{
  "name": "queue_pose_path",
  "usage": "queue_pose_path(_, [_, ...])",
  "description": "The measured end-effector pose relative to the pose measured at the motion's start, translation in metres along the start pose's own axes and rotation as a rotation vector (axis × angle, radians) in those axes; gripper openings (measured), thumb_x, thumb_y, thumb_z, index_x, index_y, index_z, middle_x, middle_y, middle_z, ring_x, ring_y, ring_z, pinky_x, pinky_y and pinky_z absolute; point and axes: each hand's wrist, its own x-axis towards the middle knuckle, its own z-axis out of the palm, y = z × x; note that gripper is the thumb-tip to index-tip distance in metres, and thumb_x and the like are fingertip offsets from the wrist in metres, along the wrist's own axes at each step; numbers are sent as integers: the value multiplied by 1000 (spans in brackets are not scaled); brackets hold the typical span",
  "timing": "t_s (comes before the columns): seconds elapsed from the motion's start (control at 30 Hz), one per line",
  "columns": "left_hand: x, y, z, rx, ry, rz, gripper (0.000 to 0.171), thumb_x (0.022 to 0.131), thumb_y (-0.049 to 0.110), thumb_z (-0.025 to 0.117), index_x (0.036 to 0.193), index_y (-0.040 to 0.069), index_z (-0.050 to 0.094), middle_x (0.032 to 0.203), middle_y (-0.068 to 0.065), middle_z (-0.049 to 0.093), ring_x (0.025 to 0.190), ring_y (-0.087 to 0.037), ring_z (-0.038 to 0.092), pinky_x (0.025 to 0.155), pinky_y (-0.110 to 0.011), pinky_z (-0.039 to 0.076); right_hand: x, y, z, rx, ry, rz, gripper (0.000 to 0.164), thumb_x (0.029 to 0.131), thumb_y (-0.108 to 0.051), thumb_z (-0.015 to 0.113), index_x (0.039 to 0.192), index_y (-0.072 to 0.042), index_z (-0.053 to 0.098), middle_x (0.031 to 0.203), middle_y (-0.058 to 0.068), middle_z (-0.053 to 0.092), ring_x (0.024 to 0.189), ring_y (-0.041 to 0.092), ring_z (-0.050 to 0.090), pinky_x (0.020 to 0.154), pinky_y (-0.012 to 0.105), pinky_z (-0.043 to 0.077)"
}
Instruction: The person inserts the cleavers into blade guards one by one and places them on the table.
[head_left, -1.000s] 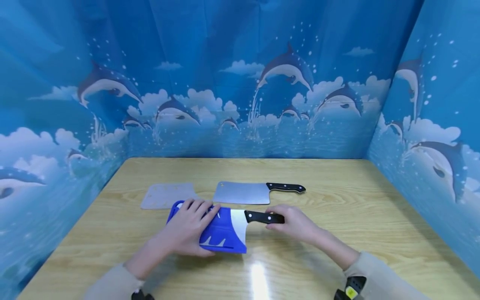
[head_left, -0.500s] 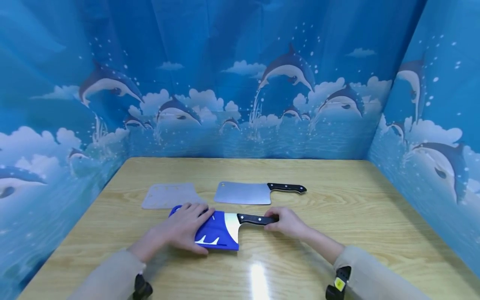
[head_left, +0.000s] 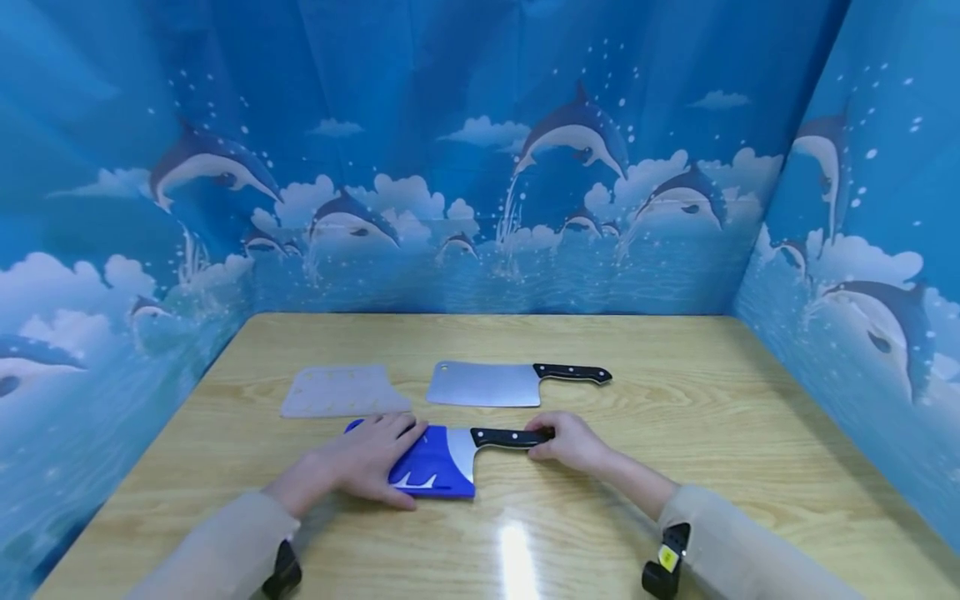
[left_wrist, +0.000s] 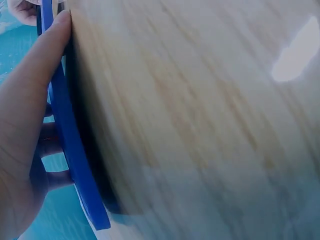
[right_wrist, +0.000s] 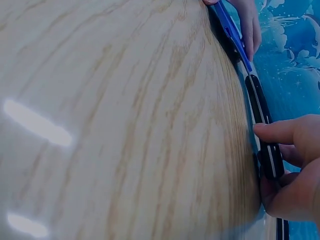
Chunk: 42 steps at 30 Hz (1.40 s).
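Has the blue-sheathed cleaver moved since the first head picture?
Yes: in the head view, the blue-sheathed cleaver has shifted left, judged against the bare cleaver lying behind it on the table.

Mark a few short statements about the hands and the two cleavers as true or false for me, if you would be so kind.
1. The left hand grips a flat blue plastic sheath. True.
2. The right hand holds the black riveted handle of the steel cleaver in that sheath. True.
3. The sheath covers its blade fully. False: a strip of bare steel shows next to the handle.
4. A second, unsheathed steel cleaver lies on the pale wood-grain table. True.
5. In the head view, nothing lies left of it. False: a pale translucent flat piece does.
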Motion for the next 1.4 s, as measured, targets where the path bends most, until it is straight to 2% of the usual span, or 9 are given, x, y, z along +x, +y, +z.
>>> queue_pose_path(0.23, [2,-1,2,-4,-56,-49,109,68,83,44,146,7,28,143,-13,32,131,-29,29,106,-51,23,3,1,1,-61,9,-15,30,67,-4,77,95,-4,69,99,7,65,99,29,56,93,47,40])
queue_pose_path(0.47, [0,-3,3,-28,-30,-66,108,67,83,44,146,11,29,142,-13,34,131,-30,29,106,-51,23,5,4,-2,-69,-13,-47,31,68,-8,78,96,-3,67,95,4,63,92,24,56,87,44,44])
queue_pose_path(0.63, [-8,-13,1,-77,83,-47,102,70,77,51,144,8,33,139,-17,37,128,-33,33,104,-55,24,4,9,-9,0,-30,-20,37,71,-12,77,104,0,65,94,3,62,88,18,56,81,36,47])
queue_pose_path(0.73, [-10,-25,-1,-61,175,-34,95,75,70,54,142,5,37,135,-19,41,125,-35,37,103,-55,26,2,10,-16,5,-24,-12,36,76,-15,74,107,1,64,93,2,63,86,16,56,77,32,48])
queue_pose_path(0.83, [-12,-37,-4,-43,241,-55,89,78,63,57,139,1,39,131,-21,45,123,-36,40,102,-53,29,1,13,-24,-14,-11,-15,34,81,-18,70,108,2,64,91,2,63,84,16,57,75,31,48])
queue_pose_path(1.0, [-17,-61,-6,-20,330,-120,82,80,51,64,135,-6,42,129,-25,48,119,-41,44,99,-54,33,2,26,-40,-58,25,-54,38,85,-22,66,112,5,61,95,5,63,88,19,58,79,34,49])
queue_pose_path(1.1, [-22,-76,-7,-15,343,-183,78,81,45,65,134,-8,41,130,-27,46,119,-43,42,99,-55,32,3,37,-50,-62,63,-99,39,85,-19,66,112,8,60,98,13,63,90,25,59,81,39,49])
queue_pose_path(1.2, [-30,-88,-10,-43,327,-256,78,81,38,67,136,-9,37,132,-31,41,121,-47,37,100,-57,29,5,46,-61,-63,123,-104,39,85,-16,66,113,9,59,102,19,63,93,31,59,83,43,48])
queue_pose_path(1.4, [-42,-109,-15,-135,273,-381,97,72,40,74,140,-9,26,138,-37,26,125,-52,25,102,-61,21,13,58,-84,-25,232,-49,42,86,-13,64,120,10,54,111,25,59,102,38,55,85,46,47])
